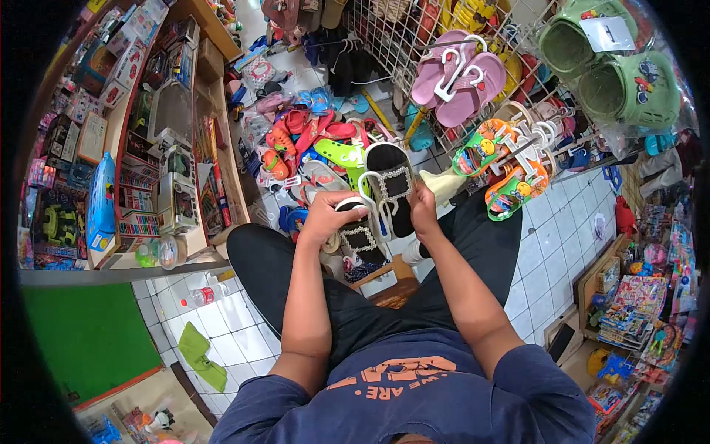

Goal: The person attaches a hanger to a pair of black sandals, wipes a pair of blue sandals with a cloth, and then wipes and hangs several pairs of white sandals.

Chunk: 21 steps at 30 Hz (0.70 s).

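**Black sandals gripped in both hands**

The left hand [325,214] clasped one black sandal [360,233] by its heel; the right hand [423,207] pinched the second sandal [390,181], raised beside it. Beyond the hands lay a heap of colourful sandals [310,140] on the floor [237,325].

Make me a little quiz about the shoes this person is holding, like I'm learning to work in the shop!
1. True or false: both hands are on the black sandals.
2. What colour is the pair of sandals hanging on the wire rack above the black ones? A) pink B) brown C) grey
3. What lies on the white floor tiles by the person's left leg?

Key
1. True: the left hand holds one black sandal and the right hand holds the other black sandal.
2. A: the pink sandals hang on the wire rack.
3. A plastic bottle and a green cloth.
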{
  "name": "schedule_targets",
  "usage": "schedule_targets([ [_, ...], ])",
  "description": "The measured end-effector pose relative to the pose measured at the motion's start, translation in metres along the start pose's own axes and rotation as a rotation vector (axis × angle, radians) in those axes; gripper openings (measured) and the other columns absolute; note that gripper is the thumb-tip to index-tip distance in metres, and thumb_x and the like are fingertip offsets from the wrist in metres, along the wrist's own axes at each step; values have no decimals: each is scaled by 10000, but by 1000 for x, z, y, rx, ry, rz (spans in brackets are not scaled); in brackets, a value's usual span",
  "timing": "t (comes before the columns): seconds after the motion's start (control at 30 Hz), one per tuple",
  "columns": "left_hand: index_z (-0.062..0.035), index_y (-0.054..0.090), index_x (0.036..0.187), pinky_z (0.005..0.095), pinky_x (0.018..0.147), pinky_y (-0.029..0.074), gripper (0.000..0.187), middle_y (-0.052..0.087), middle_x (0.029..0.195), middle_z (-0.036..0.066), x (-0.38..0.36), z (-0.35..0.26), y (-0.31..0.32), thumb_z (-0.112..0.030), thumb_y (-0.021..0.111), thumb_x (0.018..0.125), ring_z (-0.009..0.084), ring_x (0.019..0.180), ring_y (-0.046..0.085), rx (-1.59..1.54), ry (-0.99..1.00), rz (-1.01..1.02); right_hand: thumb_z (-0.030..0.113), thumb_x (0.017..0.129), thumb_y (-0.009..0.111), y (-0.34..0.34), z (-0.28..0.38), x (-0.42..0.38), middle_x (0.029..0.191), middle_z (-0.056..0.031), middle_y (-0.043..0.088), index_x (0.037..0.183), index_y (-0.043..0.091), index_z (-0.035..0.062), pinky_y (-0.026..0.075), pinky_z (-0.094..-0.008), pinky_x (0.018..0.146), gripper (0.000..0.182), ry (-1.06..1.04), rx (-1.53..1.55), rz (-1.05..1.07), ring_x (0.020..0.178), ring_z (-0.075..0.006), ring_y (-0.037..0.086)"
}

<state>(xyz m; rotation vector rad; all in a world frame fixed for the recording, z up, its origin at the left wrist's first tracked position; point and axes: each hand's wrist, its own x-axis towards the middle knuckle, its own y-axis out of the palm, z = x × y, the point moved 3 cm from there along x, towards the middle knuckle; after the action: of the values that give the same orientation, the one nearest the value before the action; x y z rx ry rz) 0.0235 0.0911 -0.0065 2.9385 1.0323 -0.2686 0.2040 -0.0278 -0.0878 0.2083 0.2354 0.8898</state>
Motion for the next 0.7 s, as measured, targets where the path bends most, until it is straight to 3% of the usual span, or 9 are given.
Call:
schedule_targets([
  [0.1,7,718,958,233,694,477,246,689,837,15,-1,4,-1,-71,779,733,64,748,595,-15,-14,52,137,967,479,7,10,-3,935,7,614,1064,598,30,414,-218,764,187,-61,10,75,825,-73,532],
  [0.3,7,718,961,223,675,485,249,691,842,12,1,6,-3,-77,782,735,66,733,600,-57,63,32,76,932,498,13,1,-8,1047,-25,645,1088,613,14,435,-246,859,205,181,134,8,929,-103,580],
  [0.37,0,719,959,223,688,491,234,695,846,15,3,8,-5,-83,779,749,64,742,609,-57,43,-18,124,954,507,9,-1,-7,1001,-11,636,1077,615,13,430,-244,817,197,23,106,-55,888,-87,556],
  [0.47,-9,719,964,224,689,495,227,696,849,16,5,6,-3,-91,776,761,63,742,614,-178,-9,-126,193,979,510,10,3,-6,912,18,600,1034,616,20,415,-248,751,210,-29,53,-97,814,-70,505],
  [0.7,-17,688,965,225,723,488,218,659,879,3,7,8,3,-63,753,762,78,788,604,-69,73,-240,252,999,491,10,2,-6,775,41,509,914,581,21,375,-230,665,262,-19,-184,-170,717,-58,421],
])
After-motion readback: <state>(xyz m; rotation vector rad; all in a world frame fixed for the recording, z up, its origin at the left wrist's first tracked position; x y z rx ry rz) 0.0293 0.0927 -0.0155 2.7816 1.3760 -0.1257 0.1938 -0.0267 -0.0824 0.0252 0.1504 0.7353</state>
